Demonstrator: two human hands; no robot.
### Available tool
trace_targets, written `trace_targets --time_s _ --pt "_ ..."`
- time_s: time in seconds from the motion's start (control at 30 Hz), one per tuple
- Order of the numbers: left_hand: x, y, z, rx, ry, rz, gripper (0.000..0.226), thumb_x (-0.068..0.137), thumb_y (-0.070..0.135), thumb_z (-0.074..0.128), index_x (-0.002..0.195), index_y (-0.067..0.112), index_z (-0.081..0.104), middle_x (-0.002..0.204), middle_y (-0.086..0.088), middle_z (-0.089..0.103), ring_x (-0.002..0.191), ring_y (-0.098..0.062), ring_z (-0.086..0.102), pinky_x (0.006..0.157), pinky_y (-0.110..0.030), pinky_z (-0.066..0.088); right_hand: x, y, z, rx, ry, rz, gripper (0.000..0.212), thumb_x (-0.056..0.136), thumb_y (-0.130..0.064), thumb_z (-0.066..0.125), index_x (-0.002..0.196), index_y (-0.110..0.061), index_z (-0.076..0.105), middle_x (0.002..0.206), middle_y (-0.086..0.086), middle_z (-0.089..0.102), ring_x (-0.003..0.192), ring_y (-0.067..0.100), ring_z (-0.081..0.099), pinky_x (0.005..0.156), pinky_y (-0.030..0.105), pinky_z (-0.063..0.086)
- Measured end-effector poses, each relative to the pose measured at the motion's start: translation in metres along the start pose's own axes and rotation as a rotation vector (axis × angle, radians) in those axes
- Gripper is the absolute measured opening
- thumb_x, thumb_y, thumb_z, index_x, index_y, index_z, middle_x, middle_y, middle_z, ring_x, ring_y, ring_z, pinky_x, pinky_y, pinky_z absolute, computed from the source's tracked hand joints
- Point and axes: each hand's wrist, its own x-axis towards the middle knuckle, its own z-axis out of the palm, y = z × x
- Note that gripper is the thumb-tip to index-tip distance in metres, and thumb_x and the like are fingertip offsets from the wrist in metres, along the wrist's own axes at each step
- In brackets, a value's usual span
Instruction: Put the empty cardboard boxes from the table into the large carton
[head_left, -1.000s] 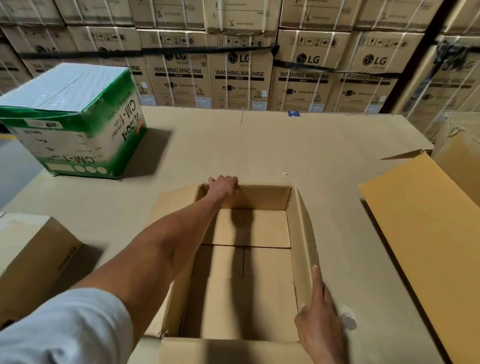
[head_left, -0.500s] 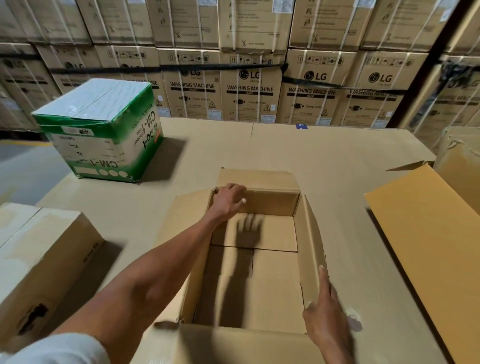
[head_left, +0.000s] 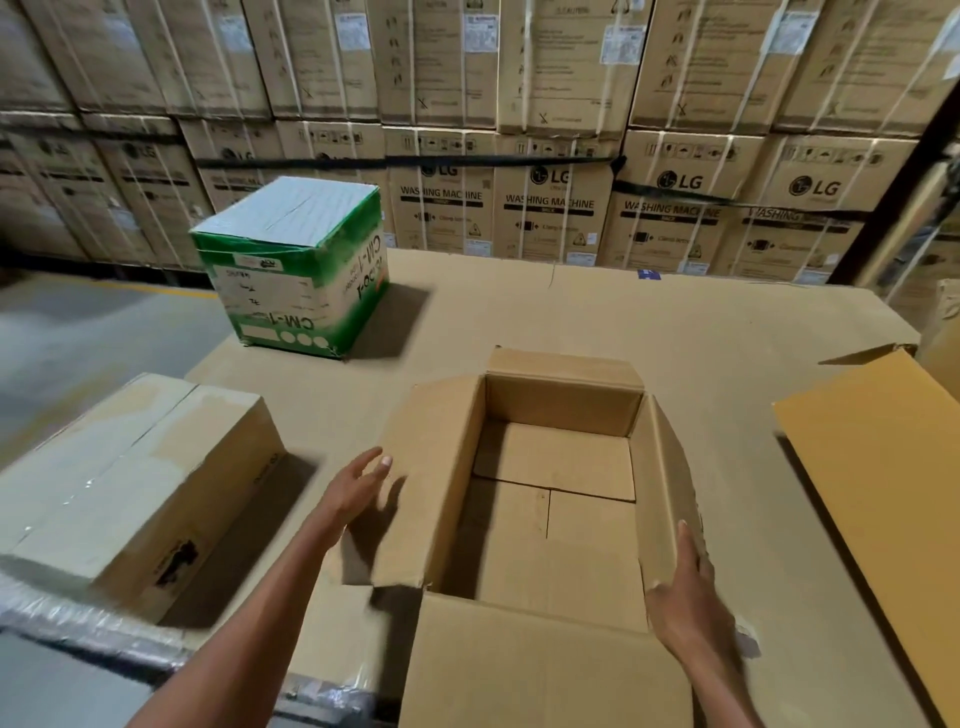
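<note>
Open carton (head_left: 556, 499) centre-bottom of frame, flaps splayed, inside empty. Left hand (head_left: 358, 486) just left of left flap, fingers spread, holding nothing. Right hand (head_left: 685, 587) flat against right flap's outer face, fingers extended, pressing not gripping. Candidate boxes: taped brown box (head_left: 140, 483) lower left, green-white box (head_left: 296, 265) upper left, both closed, well apart from hands. Risks: flaps spring inward and block drop; brown box sits near table edge (head_left: 156, 649), careless pull could tip it off; can't tell whether either box is empty.
</note>
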Motion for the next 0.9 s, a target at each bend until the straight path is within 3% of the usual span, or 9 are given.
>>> trace_targets --time_s 0.07,0.13,0.23,0.33,0.43,0.5,0.67,0.8,0.9 --pt "-0.013 0.012 -0.007 -0.024 -0.023 0.024 0.055 0.097 0.051 0.061 0.148 0.030 0.051 0.147 -0.004 0.052 0.136 -0.031 0.050 0.113 -0.048 0.042 0.003 0.001 -0.003 -0.014 -0.031 0.021 0.086 0.096 -0.029 0.052 0.158 -0.044 -0.006 0.168 0.000 0.015 0.138 0.037 0.044 0.107 0.056 0.042" --pt "-0.019 0.024 -0.016 0.027 0.010 0.070 0.048 0.099 0.041 0.062 0.145 0.030 0.054 0.147 -0.013 0.054 0.134 -0.033 0.052 0.108 -0.046 0.045 0.005 0.001 -0.008 -0.050 -0.052 0.033 0.081 0.100 -0.042 0.051 0.160 -0.043 -0.004 0.168 0.001 0.015 0.144 0.036 0.036 0.112 0.059 0.033" --pt "-0.032 0.050 -0.032 0.127 0.035 0.188 0.045 0.098 0.041 0.064 0.142 0.034 0.057 0.148 -0.012 0.053 0.139 -0.032 0.047 0.107 -0.050 0.044 0.009 0.001 -0.024 -0.065 -0.083 0.043 0.079 0.096 -0.065 0.045 0.161 -0.041 0.006 0.167 0.004 0.018 0.145 0.037 0.034 0.115 0.062 0.030" --pt "-0.050 0.083 -0.037 0.159 -0.011 0.340 0.046 0.098 0.044 0.063 0.142 0.034 0.058 0.150 -0.001 0.051 0.138 -0.022 0.044 0.110 -0.052 0.042 0.014 -0.001 -0.040 -0.052 -0.116 0.031 0.080 0.091 -0.076 0.043 0.159 -0.039 0.021 0.166 0.002 0.024 0.145 0.035 0.035 0.114 0.061 0.026" --pt "-0.066 0.111 -0.025 0.139 -0.098 0.429 0.045 0.099 0.034 0.063 0.144 0.031 0.057 0.142 0.010 0.050 0.133 -0.015 0.044 0.113 -0.049 0.043 0.031 0.003 -0.056 -0.011 -0.168 -0.006 0.083 0.087 -0.081 0.042 0.156 -0.036 0.033 0.162 0.002 0.034 0.144 0.031 0.038 0.115 0.060 0.029" --pt "-0.073 0.119 -0.008 0.145 -0.154 0.424 0.045 0.102 0.026 0.060 0.146 0.031 0.053 0.150 0.007 0.047 0.139 -0.019 0.043 0.113 -0.050 0.043 0.048 0.012 -0.067 0.052 -0.169 -0.021 0.089 0.080 -0.087 0.040 0.152 -0.035 0.040 0.158 0.001 0.041 0.142 0.030 0.042 0.113 0.060 0.035" --pt "-0.081 0.121 0.021 0.183 -0.172 0.371 0.052 0.106 0.007 0.045 0.154 0.028 0.043 0.161 -0.001 0.040 0.148 -0.021 0.038 0.117 -0.039 0.035 0.086 0.050 -0.080 0.159 -0.190 -0.034 0.086 0.078 -0.081 0.047 0.150 -0.035 0.044 0.160 0.001 0.039 0.143 0.027 0.040 0.116 0.050 0.035" --pt "-0.085 0.128 0.028 0.275 -0.179 0.371 0.060 0.105 0.007 0.043 0.159 0.032 0.033 0.164 -0.001 0.034 0.150 -0.021 0.035 0.117 -0.036 0.033 0.076 0.048 -0.092 0.255 -0.225 -0.013 0.057 0.099 -0.045 0.058 0.152 -0.028 0.045 0.160 0.002 0.038 0.146 0.027 0.037 0.115 0.044 0.032" --pt "-0.088 0.131 0.035 0.311 -0.152 0.377 0.060 0.106 0.009 0.042 0.160 0.033 0.030 0.164 -0.001 0.034 0.150 -0.022 0.035 0.116 -0.035 0.034 0.075 0.045 -0.102 0.305 -0.175 -0.011 0.050 0.100 -0.033 0.061 0.148 -0.026 0.051 0.156 0.003 0.045 0.142 0.027 0.042 0.111 0.042 0.036"
